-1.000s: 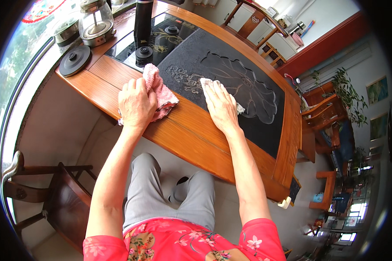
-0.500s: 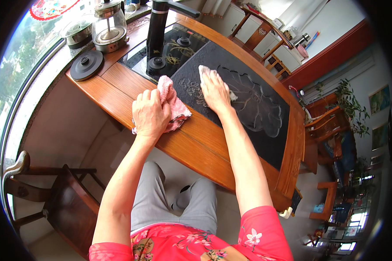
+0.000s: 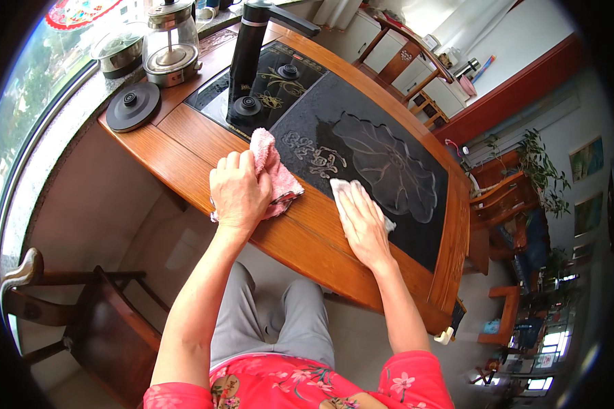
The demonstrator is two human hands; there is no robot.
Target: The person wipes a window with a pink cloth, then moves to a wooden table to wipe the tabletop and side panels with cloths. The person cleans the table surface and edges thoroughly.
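Observation:
My left hand [image 3: 237, 194] is closed around a crumpled pink cloth [image 3: 274, 170] resting on the near wooden border of the tea table [image 3: 184, 146]. My right hand [image 3: 363, 221] lies over a white cloth [image 3: 338, 190], its fingers stretched forward and holding the cloth down. That cloth sits at the near edge of the black inset panel [image 3: 320, 112], and most of it is hidden under the palm. Carved into the panel are a large leaf [image 3: 392, 167] and a raised written motif [image 3: 314, 155], left of the leaf.
At the table's far left stand a tall black dispenser [image 3: 249, 68] on a glossy hob plate [image 3: 273, 78], a glass kettle [image 3: 172, 51] and a round black base [image 3: 134, 107]. A lidded pot [image 3: 119, 51] is by the window. Wooden chairs [image 3: 99, 327] surround the table.
My right hand has drawn the white cloth nearer to me and slightly right, from the carved motif to the panel's near edge. My left hand keeps the pink cloth in nearly the same place.

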